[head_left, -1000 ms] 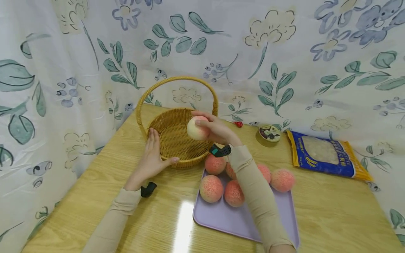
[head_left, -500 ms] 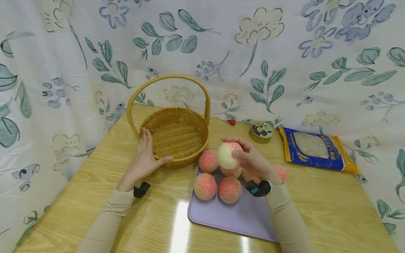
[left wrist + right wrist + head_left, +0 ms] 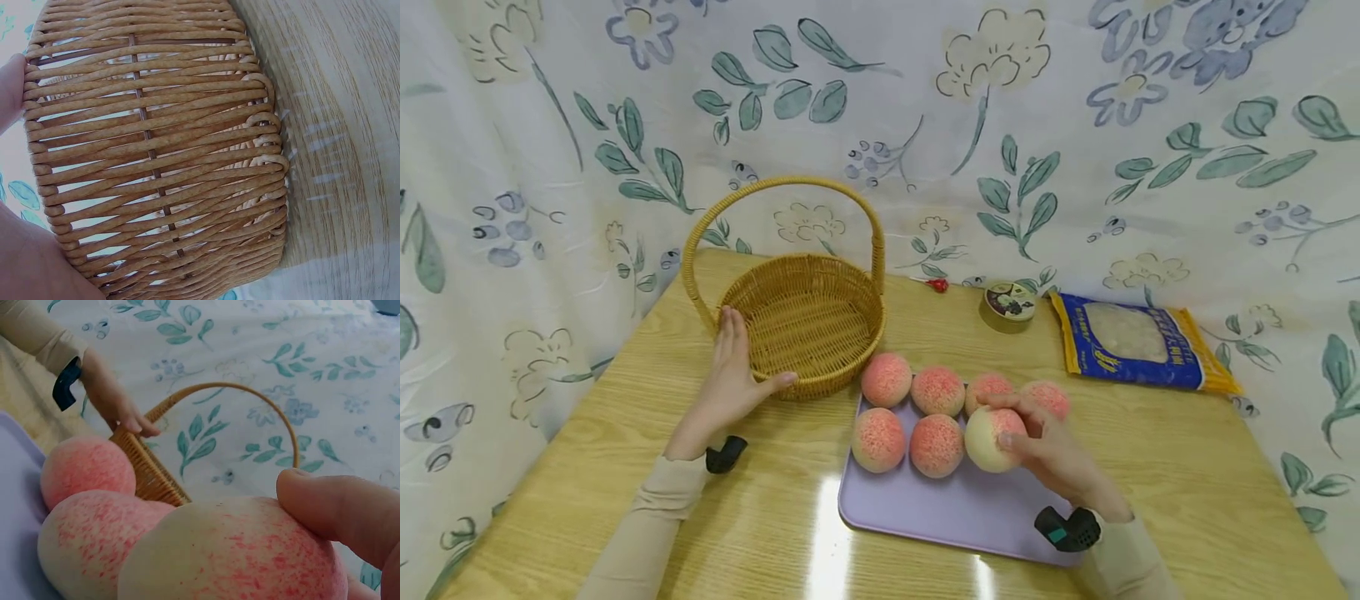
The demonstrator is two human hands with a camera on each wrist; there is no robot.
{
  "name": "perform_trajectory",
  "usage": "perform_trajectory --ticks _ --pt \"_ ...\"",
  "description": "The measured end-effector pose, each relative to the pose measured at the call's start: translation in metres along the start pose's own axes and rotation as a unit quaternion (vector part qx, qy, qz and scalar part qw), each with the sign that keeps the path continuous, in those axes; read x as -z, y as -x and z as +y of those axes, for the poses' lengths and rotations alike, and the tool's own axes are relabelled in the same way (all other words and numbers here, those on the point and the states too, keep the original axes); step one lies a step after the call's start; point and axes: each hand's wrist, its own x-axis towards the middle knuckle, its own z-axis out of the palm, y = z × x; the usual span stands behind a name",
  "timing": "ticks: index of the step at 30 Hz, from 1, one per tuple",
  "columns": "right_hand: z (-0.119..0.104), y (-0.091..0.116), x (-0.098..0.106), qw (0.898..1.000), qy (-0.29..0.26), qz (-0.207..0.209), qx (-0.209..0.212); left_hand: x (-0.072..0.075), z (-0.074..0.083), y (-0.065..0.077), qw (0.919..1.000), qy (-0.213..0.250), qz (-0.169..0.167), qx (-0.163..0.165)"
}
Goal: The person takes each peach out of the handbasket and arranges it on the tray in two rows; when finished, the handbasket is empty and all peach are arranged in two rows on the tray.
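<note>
My right hand (image 3: 1056, 454) grips a pale and pink peach (image 3: 988, 442) low over the lilac tray (image 3: 925, 512), thumb on its near side. In the right wrist view that peach (image 3: 231, 556) fills the foreground, and the thumb (image 3: 337, 506) presses its upper side. My left hand (image 3: 726, 387) rests against the near left rim of the round wicker basket (image 3: 808, 325), fingers straight and thumb spread along the edge. From the left wrist, the woven basket wall (image 3: 162, 144) stands close, with the hand at its rim. Nothing lies in the basket.
Several more peaches (image 3: 937, 446) sit in two rows toward the tray's far side. Behind them stand a round tin (image 3: 1009, 304), a blue and yellow packet (image 3: 1135, 342) and a small red item (image 3: 937, 285). A floral curtain (image 3: 880, 125) hangs behind the table.
My right hand has carried the peach from over the basket rightward and down to the tray. My left hand stays at the basket rim. The head view has shifted slightly right.
</note>
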Motion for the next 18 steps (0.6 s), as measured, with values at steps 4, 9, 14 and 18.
perform_trajectory --ticks 4,9,14,18 --pt "0.012 0.004 0.0 1.0 0.0 -0.002 0.017 0.003 -0.001 0.0 1.0 0.001 -0.001 0.004" --pt "0.019 0.006 -0.003 1.0 0.014 -0.002 0.014 0.002 -0.002 0.001 1.0 0.0 -0.001 0.007" --pt "0.03 0.012 -0.007 0.998 0.061 0.03 0.003 0.001 0.0 0.002 1.0 -0.002 -0.002 0.007" --pt "0.036 0.014 -0.015 0.991 0.123 0.045 0.005 0.003 0.0 0.001 1.0 -0.004 0.002 -0.001"
